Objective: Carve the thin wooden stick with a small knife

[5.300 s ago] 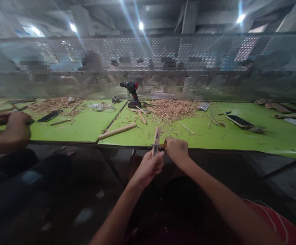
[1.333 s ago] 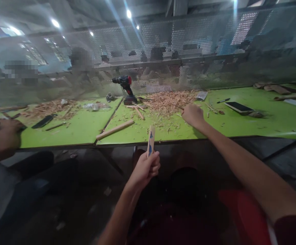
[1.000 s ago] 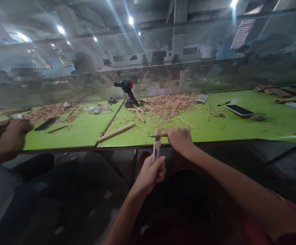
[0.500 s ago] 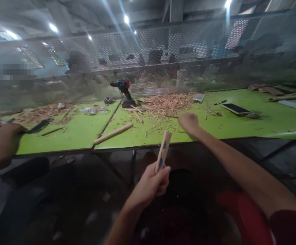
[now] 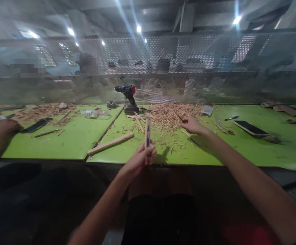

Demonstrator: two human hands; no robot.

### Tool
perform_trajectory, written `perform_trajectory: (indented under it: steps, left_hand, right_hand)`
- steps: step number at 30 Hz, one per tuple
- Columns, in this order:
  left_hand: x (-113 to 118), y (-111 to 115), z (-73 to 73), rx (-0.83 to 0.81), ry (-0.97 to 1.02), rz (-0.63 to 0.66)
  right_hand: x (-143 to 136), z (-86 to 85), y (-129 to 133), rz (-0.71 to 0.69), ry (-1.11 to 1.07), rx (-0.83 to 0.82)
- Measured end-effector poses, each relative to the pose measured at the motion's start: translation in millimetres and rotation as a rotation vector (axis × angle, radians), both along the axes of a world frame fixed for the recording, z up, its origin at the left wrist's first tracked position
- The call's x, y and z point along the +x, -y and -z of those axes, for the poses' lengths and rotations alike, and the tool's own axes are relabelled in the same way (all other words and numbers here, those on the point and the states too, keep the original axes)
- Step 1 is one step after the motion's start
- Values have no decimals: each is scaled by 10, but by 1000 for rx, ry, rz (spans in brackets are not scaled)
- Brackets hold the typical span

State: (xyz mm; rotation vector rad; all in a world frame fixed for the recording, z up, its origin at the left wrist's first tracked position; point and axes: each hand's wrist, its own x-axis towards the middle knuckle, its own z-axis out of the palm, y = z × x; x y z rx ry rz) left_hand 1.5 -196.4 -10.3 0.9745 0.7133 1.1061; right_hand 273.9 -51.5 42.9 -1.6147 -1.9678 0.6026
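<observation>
My left hand (image 5: 145, 155) is closed around the lower end of a flat wooden piece (image 5: 147, 131) with blue marks on its face, held upright at the table's front edge. My right hand (image 5: 191, 126) grips a thin brown stick (image 5: 179, 116) that points up and left over the heap of wood shavings (image 5: 172, 112). Below that hand a thin light strip (image 5: 188, 135) lies on the green table (image 5: 201, 153). A round wooden rod (image 5: 110, 143) rests to the left of my left hand.
A black and red drill (image 5: 128, 98) stands behind, before a mesh screen. On the right lie a phone (image 5: 251, 128), a pen (image 5: 231, 118) and a small packet (image 5: 207, 110). Another person's hand (image 5: 3, 131) is at the far left, near a dark flat object (image 5: 38, 125).
The view has shifted and levelled. My left hand has brought the wooden piece left and closer to upright, over the table edge. The thin stick in my right hand now shows clearly.
</observation>
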Motion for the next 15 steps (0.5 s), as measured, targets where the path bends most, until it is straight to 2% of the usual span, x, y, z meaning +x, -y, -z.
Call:
perform_trajectory:
  steps: [3, 8, 12, 15]
  left_hand:
    - [52, -413, -78, 61, -121, -69]
    - [225, -1156, -171, 0, -133, 14]
    - [355, -1666, -162, -128, -83, -24]
    - [418, -1902, -118, -193, -47, -64]
  right_hand:
    - [69, -32, -233, 20, -178, -54]
    - [97, -26, -587, 73, -393, -95]
    - [15, 148, -784, 63, -459, -97]
    - [-98, 363, -814, 68, -498, -52]
